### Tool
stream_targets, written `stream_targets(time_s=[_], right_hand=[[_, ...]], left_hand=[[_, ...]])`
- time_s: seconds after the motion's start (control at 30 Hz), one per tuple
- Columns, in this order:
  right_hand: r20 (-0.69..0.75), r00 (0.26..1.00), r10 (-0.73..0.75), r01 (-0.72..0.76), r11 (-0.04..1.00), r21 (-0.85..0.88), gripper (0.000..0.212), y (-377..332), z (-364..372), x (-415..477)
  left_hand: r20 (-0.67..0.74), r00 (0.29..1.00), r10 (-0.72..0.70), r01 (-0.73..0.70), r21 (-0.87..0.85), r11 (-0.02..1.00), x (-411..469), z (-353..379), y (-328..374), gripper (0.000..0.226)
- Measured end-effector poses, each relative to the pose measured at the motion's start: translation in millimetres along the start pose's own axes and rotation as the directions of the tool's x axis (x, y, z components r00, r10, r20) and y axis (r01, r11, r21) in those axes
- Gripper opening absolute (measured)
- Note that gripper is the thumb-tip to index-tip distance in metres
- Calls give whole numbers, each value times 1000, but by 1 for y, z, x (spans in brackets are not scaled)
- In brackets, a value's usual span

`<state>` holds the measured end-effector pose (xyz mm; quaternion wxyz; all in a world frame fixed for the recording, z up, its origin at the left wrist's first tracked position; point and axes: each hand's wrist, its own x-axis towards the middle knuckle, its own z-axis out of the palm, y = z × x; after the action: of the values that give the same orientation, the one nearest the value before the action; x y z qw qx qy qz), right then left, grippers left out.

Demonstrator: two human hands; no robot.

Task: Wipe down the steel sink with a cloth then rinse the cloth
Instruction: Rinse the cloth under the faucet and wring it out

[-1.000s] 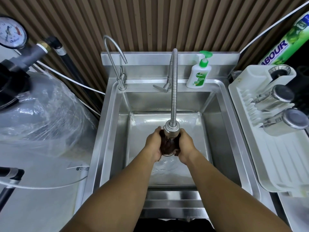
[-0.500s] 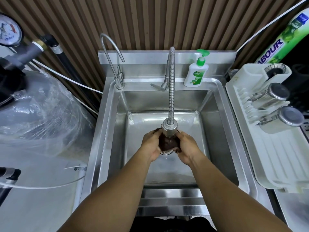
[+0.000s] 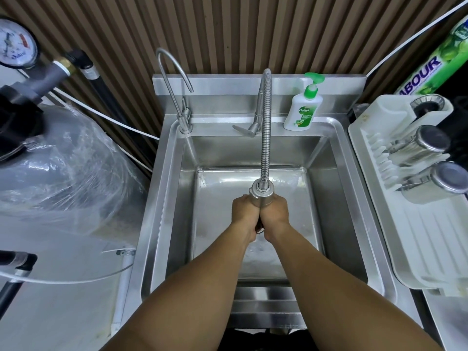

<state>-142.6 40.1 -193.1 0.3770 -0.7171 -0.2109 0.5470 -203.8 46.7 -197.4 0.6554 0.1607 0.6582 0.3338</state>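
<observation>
The steel sink (image 3: 336, 178) fills the middle of the view, its floor wet. A flexible steel faucet hose arcs from the back rim and ends in a spray head (image 3: 262, 195) over the basin. Right under that head my left hand (image 3: 243, 211) and my right hand (image 3: 275, 211) are pressed together, both closed around a dark brown cloth (image 3: 259, 227). Only a thin sliver of the cloth shows between my palms. Water ripples on the basin floor below my wrists.
A slim gooseneck tap (image 3: 174, 89) stands at the sink's back left, a soap pump bottle (image 3: 302, 110) at the back right. A white dish rack (image 3: 430, 236) with steel cups lies to the right. A plastic-wrapped tank (image 3: 58, 168) stands at left.
My hands have closed tighter together, so the cloth that showed between them is now almost hidden. They stay under the spray head.
</observation>
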Motion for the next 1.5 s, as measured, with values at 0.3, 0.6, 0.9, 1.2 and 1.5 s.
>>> stream_targets(time_s=[0.3,0.6,0.9,1.2,1.5], right_hand=[[-36,997,71,-71,997,12,22,3,2,9],[46,992,116,-116,993,-7,27,-1,-5,1],[314,925,214,-337,846,414,45,-3,-41,2],[169,983,69,-93,986,140,16,0,-23,-4],[25,989,149,-151,984,95,52,6,-5,-6]], left_hand=[[-13,1000,14,-13,77,997,1,3,0,18],[-14,997,-71,71,3,997,-1,-3,0,28],[209,952,-223,290,-384,877,7,-38,14,79],[178,982,-59,73,-71,995,-6,-28,-1,23],[71,993,-97,98,-8,995,-11,-6,0,36]])
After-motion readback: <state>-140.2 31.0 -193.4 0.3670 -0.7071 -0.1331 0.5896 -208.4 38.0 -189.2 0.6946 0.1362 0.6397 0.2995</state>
